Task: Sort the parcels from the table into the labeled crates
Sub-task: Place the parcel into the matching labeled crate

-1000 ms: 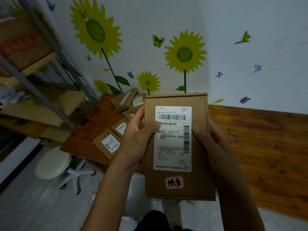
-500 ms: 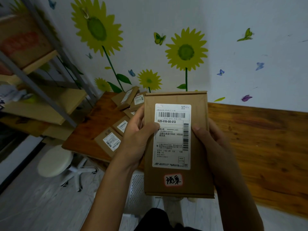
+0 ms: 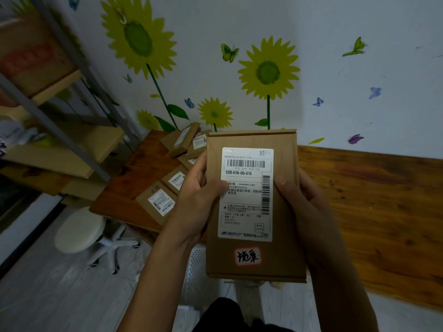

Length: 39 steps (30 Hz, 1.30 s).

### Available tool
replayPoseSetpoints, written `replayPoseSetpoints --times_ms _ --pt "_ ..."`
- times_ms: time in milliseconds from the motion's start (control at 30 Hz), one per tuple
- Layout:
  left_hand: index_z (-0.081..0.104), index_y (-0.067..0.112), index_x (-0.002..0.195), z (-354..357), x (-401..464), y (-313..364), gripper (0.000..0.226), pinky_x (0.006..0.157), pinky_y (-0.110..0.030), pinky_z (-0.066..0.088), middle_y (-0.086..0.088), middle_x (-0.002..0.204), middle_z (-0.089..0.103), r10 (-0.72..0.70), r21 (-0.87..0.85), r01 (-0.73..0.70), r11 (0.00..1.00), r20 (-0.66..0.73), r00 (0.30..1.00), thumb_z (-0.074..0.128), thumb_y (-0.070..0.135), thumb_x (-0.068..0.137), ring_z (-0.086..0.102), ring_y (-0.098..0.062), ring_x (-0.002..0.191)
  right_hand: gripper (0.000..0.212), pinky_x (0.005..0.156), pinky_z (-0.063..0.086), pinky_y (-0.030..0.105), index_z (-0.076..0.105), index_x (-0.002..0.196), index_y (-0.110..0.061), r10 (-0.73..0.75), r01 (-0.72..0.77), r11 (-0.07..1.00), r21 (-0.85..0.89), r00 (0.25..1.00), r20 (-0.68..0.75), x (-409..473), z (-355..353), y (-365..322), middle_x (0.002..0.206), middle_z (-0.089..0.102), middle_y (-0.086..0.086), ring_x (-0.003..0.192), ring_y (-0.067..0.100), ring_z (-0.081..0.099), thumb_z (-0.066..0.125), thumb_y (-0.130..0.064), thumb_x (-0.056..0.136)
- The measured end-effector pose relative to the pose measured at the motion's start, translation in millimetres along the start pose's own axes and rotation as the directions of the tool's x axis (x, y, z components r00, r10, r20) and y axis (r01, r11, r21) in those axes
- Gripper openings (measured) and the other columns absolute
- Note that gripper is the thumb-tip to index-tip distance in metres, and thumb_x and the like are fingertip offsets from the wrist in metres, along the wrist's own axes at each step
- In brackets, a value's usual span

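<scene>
I hold a flat brown cardboard parcel [image 3: 285,255] upright in front of me, its white shipping label and a small red-edged handwritten sticker facing me. My left hand [image 3: 199,200] grips its left edge, thumb lying across the label. My right hand [image 3: 304,204] grips its right edge, thumb on the front. Several more labeled parcels [image 3: 159,201] lie on the wooden table [image 3: 374,202] behind, at its left end. No crate is clearly visible; a white perforated panel [image 3: 196,271] shows below the parcel.
A metal rack with wooden shelves [image 3: 69,149] stands at the left, holding boxes. A white round stool [image 3: 80,230] on a star base sits on the floor beside the table's left end. A wall with sunflower stickers backs the table.
The parcel and both hands stay almost still; the view shifts slightly, and the parcel sits a touch higher in my hands than a second ago.
</scene>
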<state>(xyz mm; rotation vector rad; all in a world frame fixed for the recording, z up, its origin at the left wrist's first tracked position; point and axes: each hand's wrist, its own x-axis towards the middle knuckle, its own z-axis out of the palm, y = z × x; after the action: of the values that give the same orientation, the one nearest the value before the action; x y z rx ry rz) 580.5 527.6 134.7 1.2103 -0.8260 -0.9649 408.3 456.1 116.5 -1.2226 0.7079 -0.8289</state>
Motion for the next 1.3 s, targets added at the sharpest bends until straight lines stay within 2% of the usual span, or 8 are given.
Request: replayPoseSetpoints --times_ms 433,633,767,833,933,1033,1100,1300 --pt "0.055 0.03 0.129 0.9 3.1 -2.7 0.059 0.078 -0.039 0.061 -0.005 0.114 0.074 0.0 0.01 0.0 1.0 0.005 1.0 0.056 0.004 0.075 0.072 -0.028 0.103 0.038 0.062 0.06 0.025 0.059 0.121 -0.039 0.005 -0.004 1.0 0.028 1.0 -0.021 4.4 0.6 0.8 0.101 0.077 -0.011 0.089 0.013 0.076 0.054 -0.042 0.084" --pt "0.055 0.031 0.127 0.5 4.4 -5.1 0.06 0.074 -0.034 0.06 -0.002 0.112 0.075 0.003 0.02 -0.004 1.0 0.014 1.0 0.055 0.004 0.074 0.072 -0.025 0.102 0.045 0.073 0.062 0.04 0.059 0.13 -0.033 0.004 -0.003 1.0 0.025 0.999 -0.033 6.7 0.3 3.2 0.107 0.077 -0.006 0.095 0.019 0.076 0.055 -0.042 0.086" --pt "0.054 0.031 0.129 0.0 4.4 -5.5 0.063 0.075 -0.035 0.06 -0.003 0.113 0.075 0.011 0.025 -0.011 1.0 0.025 1.0 0.058 0.004 0.072 0.072 -0.026 0.103 0.04 0.07 0.062 0.034 0.059 0.125 -0.036 -0.002 0.002 1.0 0.013 1.0 -0.025 7.4 -0.3 4.0 0.105 0.077 -0.008 0.093 0.016 0.076 0.054 -0.043 0.086" --pt "0.054 0.032 0.13 0.0 4.1 -6.0 0.068 0.075 -0.035 0.06 -0.004 0.115 0.074 0.015 0.022 -0.016 1.0 0.035 0.999 0.066 0.011 0.067 0.071 -0.026 0.105 0.039 0.068 0.062 0.032 0.059 0.124 -0.038 -0.001 0.002 1.0 0.013 1.0 -0.026 7.5 -0.6 4.2 0.105 0.077 -0.009 0.093 0.016 0.076 0.054 -0.043 0.085" --pt "0.055 0.032 0.13 0.1 4.0 -6.8 0.069 0.075 -0.033 0.059 -0.004 0.116 0.074 0.015 0.012 -0.015 1.0 0.029 0.999 0.067 0.021 0.063 0.071 -0.026 0.105 0.035 0.064 0.061 0.027 0.06 0.121 -0.039 0.0 0.001 1.0 0.026 1.0 -0.024 7.5 -0.4 3.6 0.103 0.077 -0.01 0.091 0.015 0.076 0.054 -0.042 0.086" --pt "0.055 0.032 0.129 -0.1 4.1 -7.9 0.067 0.075 -0.035 0.06 -0.004 0.115 0.074 0.017 0.024 -0.018 1.0 0.032 0.999 0.066 0.011 0.066 0.071 -0.026 0.106 0.036 0.065 0.062 0.028 0.06 0.119 -0.04 -0.001 0.002 1.0 0.027 1.0 -0.031 6.8 -0.1 2.6 0.103 0.077 -0.01 0.091 0.014 0.076 0.054 -0.043 0.084" --pt "0.054 0.031 0.13 0.2 3.9 -8.8 0.064 0.075 -0.034 0.06 -0.003 0.114 0.074 0.009 0.038 -0.01 0.999 0.035 0.999 0.058 0.003 0.072 0.071 -0.025 0.105 0.034 0.065 0.061 0.027 0.06 0.117 -0.042 -0.005 0.006 0.999 0.035 0.999 -0.037 6.6 -0.4 2.3 0.102 0.077 -0.01 0.09 0.014 0.076 0.054 -0.044 0.084" --pt "0.052 0.029 0.13 2.0 3.1 -10.5 0.063 0.071 -0.031 0.059 0.0 0.11 0.075 0.004 0.051 -0.006 0.999 0.038 0.999 0.052 0.002 0.074 0.073 -0.022 0.1 0.034 0.067 0.062 0.03 0.06 0.124 -0.035 -0.001 0.003 1.0 0.028 0.998 -0.065 6.6 -2.3 4.1 0.104 0.077 -0.009 0.091 0.015 0.076 0.054 -0.038 0.091"
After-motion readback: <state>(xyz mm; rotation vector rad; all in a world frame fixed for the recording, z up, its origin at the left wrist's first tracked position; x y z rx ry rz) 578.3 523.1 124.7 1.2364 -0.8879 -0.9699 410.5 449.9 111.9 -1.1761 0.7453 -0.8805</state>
